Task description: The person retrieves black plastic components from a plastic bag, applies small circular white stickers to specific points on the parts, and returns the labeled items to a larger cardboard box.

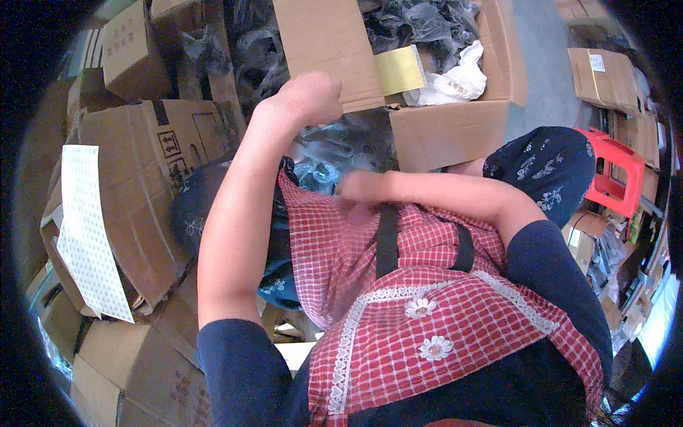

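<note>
My left hand (pixel 311 98) is closed in a fist in front of a tan cardboard flap (pixel 334 43); whatever its curled fingers hold, if anything, is hidden. Lower down, my right hand (pixel 361 189) is bent inward at the upper edge of the red checked apron (pixel 334 242) on my lap. Motion smears its fingers. Crumpled clear plastic bags (pixel 316 167) lie between the two hands, partly behind my left wrist. Whether either hand touches them I cannot tell.
Ahead stands an open carton (pixel 448 132) with dark plastic-wrapped items (pixel 420 32), a yellow card (pixel 400 70) and white crumpled plastic (pixel 455 80). Stacked cartons (pixel 128 185) crowd the left, with a white printed sheet (pixel 89 228) on them. A red stool (pixel 619 174) is at the right.
</note>
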Demonstrator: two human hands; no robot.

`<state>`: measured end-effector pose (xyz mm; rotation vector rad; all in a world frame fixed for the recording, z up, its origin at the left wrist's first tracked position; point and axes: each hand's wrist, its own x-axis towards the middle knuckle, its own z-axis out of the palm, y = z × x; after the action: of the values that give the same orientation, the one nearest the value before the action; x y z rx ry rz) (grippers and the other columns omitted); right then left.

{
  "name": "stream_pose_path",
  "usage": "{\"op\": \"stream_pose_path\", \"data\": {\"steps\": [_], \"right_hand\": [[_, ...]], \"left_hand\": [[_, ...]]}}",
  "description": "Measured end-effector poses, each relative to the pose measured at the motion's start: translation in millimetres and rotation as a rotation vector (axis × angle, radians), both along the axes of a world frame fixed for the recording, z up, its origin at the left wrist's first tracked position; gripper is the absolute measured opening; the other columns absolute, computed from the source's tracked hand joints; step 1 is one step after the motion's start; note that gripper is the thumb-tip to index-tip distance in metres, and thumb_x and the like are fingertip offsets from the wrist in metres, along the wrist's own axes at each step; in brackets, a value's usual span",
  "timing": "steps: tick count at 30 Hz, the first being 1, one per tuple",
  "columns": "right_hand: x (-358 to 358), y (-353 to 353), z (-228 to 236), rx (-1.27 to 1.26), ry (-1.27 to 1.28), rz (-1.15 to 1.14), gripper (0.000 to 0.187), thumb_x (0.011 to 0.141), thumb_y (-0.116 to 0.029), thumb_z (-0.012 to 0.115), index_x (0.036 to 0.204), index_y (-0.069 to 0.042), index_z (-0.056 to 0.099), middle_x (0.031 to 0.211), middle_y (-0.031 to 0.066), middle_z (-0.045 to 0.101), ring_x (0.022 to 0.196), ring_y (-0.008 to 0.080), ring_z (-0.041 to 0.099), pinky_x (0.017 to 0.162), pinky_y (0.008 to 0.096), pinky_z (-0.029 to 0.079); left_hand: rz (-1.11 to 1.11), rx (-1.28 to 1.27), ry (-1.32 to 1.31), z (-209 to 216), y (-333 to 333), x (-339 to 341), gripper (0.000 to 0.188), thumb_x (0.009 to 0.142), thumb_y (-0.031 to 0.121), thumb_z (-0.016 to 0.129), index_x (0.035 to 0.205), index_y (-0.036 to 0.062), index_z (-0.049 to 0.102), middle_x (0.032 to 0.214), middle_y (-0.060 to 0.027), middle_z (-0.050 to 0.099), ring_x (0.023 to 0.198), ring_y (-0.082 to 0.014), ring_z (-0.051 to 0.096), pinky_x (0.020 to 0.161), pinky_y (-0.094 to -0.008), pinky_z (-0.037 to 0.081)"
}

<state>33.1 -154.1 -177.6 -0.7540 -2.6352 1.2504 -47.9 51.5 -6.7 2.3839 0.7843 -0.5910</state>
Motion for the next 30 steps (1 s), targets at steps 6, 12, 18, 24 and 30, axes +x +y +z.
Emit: {"op": "stream_pose_path", "data": {"steps": [6, 12, 18, 24, 30], "right_hand": [[-20, -22, -4, -0.085, -0.072, -0.063, 0.026, 0.08, -0.017, 0.063, 0.1, -0.003, 0.068, 0.091, 0.0146, 0.067, 0.086, 0.0352, 0.064, 0.071, 0.0442, 0.051], [23, -38, -27, -0.013, 0.255, -0.451, 0.036, 0.082, -0.016, 0.057, 0.113, 0.0, 0.063, 0.095, 0.0199, 0.069, 0.085, 0.0404, 0.066, 0.073, 0.0435, 0.053], [44, 14, 105, -0.389, -0.134, -0.702, 0.027, 0.093, -0.017, 0.051, 0.112, -0.002, 0.063, 0.114, 0.0241, 0.064, 0.102, 0.04, 0.062, 0.088, 0.0425, 0.049], [61, 43, 74, 0.133, -0.504, -0.66, 0.014, 0.071, -0.011, 0.064, 0.077, 0.0, 0.068, 0.083, 0.0205, 0.068, 0.079, 0.039, 0.067, 0.069, 0.0481, 0.056], [42, 51, -5, 0.158, -0.684, -0.518, 0.015, 0.077, -0.011, 0.06, 0.081, -0.006, 0.074, 0.085, 0.0161, 0.071, 0.082, 0.0329, 0.07, 0.068, 0.0444, 0.057]], "left_hand": [[-0.001, 0.033, 0.023, -2, 3, 0, 0.03, 0.075, 0.012, 0.057, 0.099, -0.0002, 0.071, 0.099, -0.023, 0.068, 0.098, -0.0369, 0.066, 0.084, -0.0449, 0.054], [-0.021, 0.131, 0.015, 12, 8, 9, 0.029, 0.077, 0.012, 0.056, 0.099, 0.0014, 0.071, 0.099, -0.0215, 0.069, 0.098, -0.0355, 0.067, 0.085, -0.0439, 0.054], [0.025, 0.197, 0.03, 9, 10, -2, 0.028, 0.078, 0.012, 0.056, 0.099, 0.0028, 0.072, 0.1, -0.0205, 0.069, 0.098, -0.0346, 0.067, 0.085, -0.0432, 0.054], [0.103, 0.335, -0.083, 12, 23, -8, 0.025, 0.079, 0.018, 0.058, 0.09, 0.0001, 0.071, 0.091, -0.0237, 0.068, 0.089, -0.0382, 0.067, 0.081, -0.0459, 0.054], [0.054, 0.234, 0.022, 22, 15, -5, 0.026, 0.077, 0.018, 0.06, 0.093, 0.0025, 0.072, 0.095, -0.0205, 0.07, 0.091, -0.0353, 0.068, 0.081, -0.0439, 0.055]]}}
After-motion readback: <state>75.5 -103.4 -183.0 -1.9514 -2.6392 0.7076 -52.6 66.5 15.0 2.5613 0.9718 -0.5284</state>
